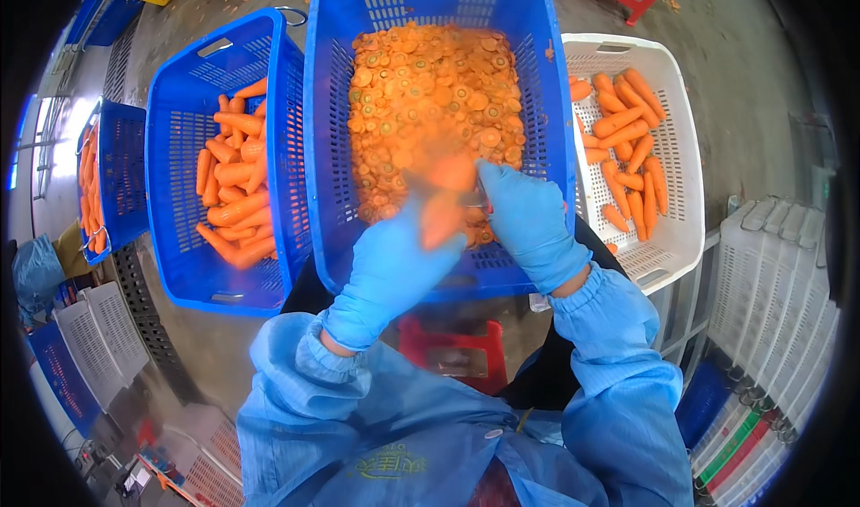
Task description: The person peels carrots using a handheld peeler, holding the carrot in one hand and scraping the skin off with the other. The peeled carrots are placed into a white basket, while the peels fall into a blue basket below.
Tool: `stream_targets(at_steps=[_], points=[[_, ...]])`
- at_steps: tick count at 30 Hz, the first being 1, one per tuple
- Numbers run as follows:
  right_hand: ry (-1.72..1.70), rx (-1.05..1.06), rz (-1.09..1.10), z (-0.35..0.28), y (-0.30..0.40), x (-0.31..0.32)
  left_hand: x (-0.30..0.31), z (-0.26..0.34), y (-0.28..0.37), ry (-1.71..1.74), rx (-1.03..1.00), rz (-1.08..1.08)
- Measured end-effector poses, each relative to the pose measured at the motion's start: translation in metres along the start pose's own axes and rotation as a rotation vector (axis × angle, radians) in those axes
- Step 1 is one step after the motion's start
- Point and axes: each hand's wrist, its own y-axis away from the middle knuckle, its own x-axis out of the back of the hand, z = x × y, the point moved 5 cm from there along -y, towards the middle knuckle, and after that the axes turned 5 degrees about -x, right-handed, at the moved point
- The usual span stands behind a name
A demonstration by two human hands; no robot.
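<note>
Both my hands wear blue gloves and hang over a blue plastic crate (435,285) filled with cut carrot ends and slices (403,97). My left hand (396,258) is shut around a carrot (440,221), which is blurred. My right hand (527,221), to the right of the carrot, is closed on the handle of a cutting tool (478,199). The tool's dark, blurred blade appears to cross the carrot; its exact shape cannot be told.
A blue crate (158,171) of whole carrots (235,171) stands left, a white crate (692,171) with carrots (625,131) right. Red plastic stools (494,352) stand beneath me and at the far side. Stacked white crates (772,272) rise at far right.
</note>
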Motion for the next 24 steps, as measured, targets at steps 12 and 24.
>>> stream_targets(at_steps=[12,24], points=[[0.019,-0.033,0.031,0.022,-0.016,-0.011,-0.001,0.002,-0.005,-0.035,-0.055,-0.065],[-0.22,-0.236,-0.062,0.066,-0.023,-0.011,0.001,-0.008,0.007,-0.283,-0.295,0.215]])
